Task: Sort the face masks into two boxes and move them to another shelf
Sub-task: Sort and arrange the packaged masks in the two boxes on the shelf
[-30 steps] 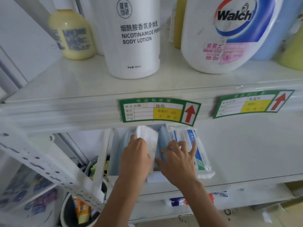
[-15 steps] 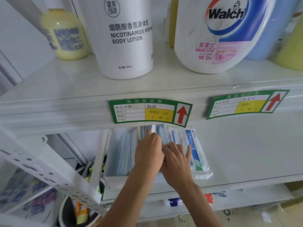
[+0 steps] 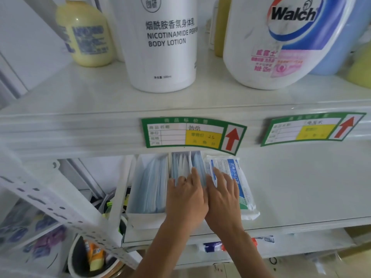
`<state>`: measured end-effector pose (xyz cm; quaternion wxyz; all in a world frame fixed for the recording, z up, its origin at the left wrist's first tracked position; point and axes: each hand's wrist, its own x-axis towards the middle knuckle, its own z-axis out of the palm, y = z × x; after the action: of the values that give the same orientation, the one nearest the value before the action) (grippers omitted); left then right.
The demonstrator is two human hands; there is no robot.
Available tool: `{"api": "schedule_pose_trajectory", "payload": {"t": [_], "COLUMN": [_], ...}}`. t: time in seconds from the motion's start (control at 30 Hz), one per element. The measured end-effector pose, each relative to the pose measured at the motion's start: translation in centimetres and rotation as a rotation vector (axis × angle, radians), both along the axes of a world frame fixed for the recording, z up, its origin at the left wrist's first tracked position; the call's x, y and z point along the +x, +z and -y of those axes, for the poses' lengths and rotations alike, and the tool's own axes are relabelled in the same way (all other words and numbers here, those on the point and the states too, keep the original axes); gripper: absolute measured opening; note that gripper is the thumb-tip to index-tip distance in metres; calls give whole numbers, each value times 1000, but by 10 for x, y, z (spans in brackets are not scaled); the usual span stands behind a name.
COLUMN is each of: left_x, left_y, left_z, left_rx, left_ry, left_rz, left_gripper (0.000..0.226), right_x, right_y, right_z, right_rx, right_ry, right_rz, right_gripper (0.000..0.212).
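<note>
Two white boxes stand side by side on the lower shelf (image 3: 301,187). The left box (image 3: 138,215) holds a row of light blue face masks (image 3: 154,181). More masks (image 3: 180,163) fill the right box, whose front is hidden behind my hands. My left hand (image 3: 185,197) lies flat on these masks, fingers straight and pressing down. My right hand (image 3: 222,199) rests beside it, fingers straight, on a sealed mask packet (image 3: 239,177) with blue print lying just right of the boxes.
The shelf above carries a white body lotion bottle (image 3: 162,47), a yellow bottle (image 3: 86,35) and a large Walch jug (image 3: 285,41). Green price tags (image 3: 192,133) hang on its edge. A perforated shelf post (image 3: 50,203) and a bucket (image 3: 94,257) are at lower left.
My left hand pushed a white mask packet down into the right box and now lies flat on the masks. My right hand moved from the box onto the sealed packet.
</note>
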<state>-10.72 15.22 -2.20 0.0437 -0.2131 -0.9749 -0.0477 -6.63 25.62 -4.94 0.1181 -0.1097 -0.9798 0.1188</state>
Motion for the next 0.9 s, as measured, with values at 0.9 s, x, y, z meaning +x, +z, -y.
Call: {"api": "schedule_pose_trajectory", "payload": {"t": [0.9], "left_x": [-31], "left_y": [-24], "left_z": [38], "left_rx": [295], "left_ry": [2], "left_rz": [-4], "left_gripper": [45], "right_x": [-8], "right_y": [9], "right_z": [5], "right_rx": [-141], "right_ry": [-71], "right_rz": [23], "right_gripper": [27]}}
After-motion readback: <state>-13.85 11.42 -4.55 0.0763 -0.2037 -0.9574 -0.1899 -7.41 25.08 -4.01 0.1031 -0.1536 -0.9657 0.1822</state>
